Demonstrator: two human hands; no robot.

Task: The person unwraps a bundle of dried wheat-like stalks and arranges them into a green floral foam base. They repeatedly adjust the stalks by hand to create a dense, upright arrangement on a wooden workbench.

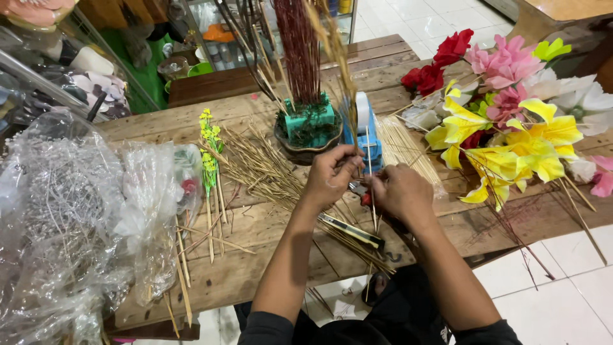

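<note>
Left hand [330, 174] closed in a pinch on a dried grass stalk [345, 76], tall, rising up past the far edge of the work. Right hand [399, 190] curled shut just beside it, fingertips on the same stalk lower down; small red-handled tool [364, 195] showing between the two hands, exact grip on it unclear. Both hands over the middle of the wooden table [255, 281].

Just far of the hands: blue tape dispenser [365, 131] with white roll, touching a bowl holding green floral foam [310, 122], dark red stems [300, 51] stuck upright in it. Thin bamboo skewers [402, 147] fanned out right of dispenser.

Near side, under the wrists: folded utility knife [351, 231], black and yellow, lying flat. Loose dried straw [258, 167] piled left of the hands. Further left: small yellow-green artificial sprigs [209, 156] on sticks, lying flat. Far left edge: crumpled clear plastic bags [70, 217] with pale twigs inside.

Right side: heap of artificial flowers [511, 121], yellow, pink, red, white, stems hanging over the near table edge.
</note>
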